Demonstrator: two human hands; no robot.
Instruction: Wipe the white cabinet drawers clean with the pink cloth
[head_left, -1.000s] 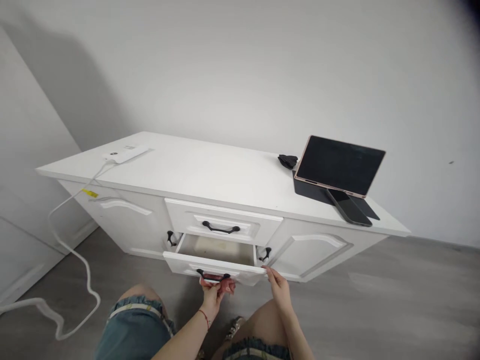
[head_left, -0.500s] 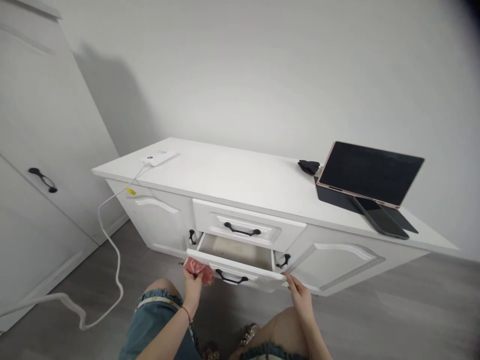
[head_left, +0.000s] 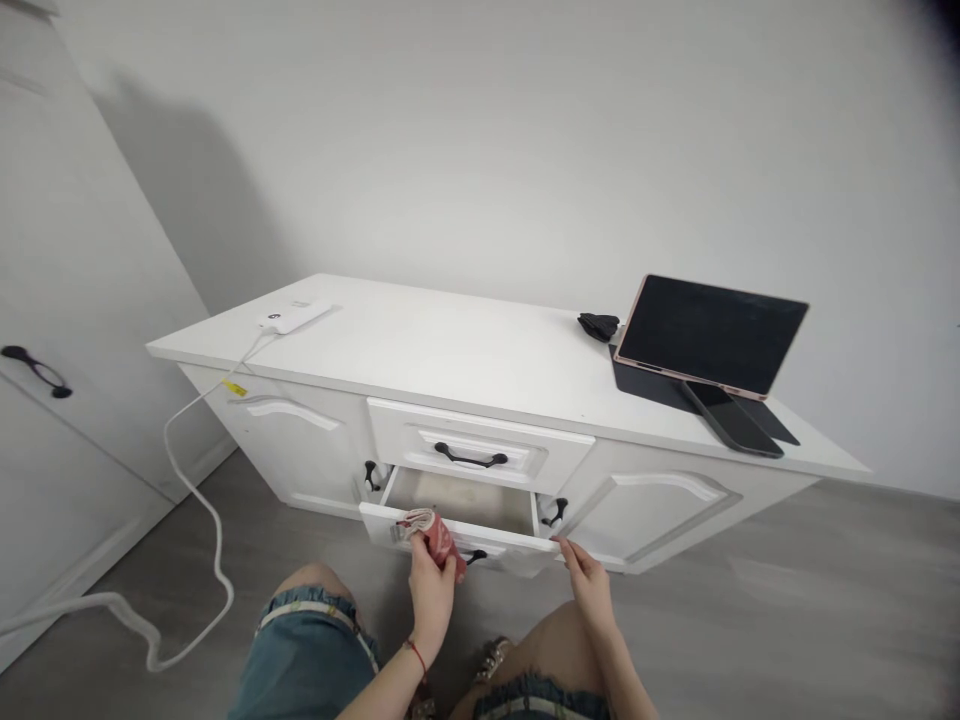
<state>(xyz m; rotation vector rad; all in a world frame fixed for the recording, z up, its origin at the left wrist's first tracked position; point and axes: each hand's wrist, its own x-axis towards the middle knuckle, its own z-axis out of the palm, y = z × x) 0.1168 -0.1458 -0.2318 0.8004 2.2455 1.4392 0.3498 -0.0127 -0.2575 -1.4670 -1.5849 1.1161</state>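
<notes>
So the left hand [head_left: 433, 595] has its fingers wrapped around a folded red cloth with a pale patterned end [head_left: 442, 543], right in front of the lower white panelled drawer [head_left: 495, 532]. Can't tell if the cloth actually touches the drawer's top edge. It covers part of the black curved metal-look handle [head_left: 476, 557]. That drawer's pulled partway out, and the right hand [head_left: 587, 578] is pinching its front's right-hand top corner. Up on the white cabinet [head_left: 420, 345], a dark-screened tablet with a rose-gold rim [head_left: 712, 335] leans near the right end, a slim black phone [head_left: 731, 420] angled toward the front edge. Flat white plastic box [head_left: 292, 318] near the left end, cord attached.
</notes>
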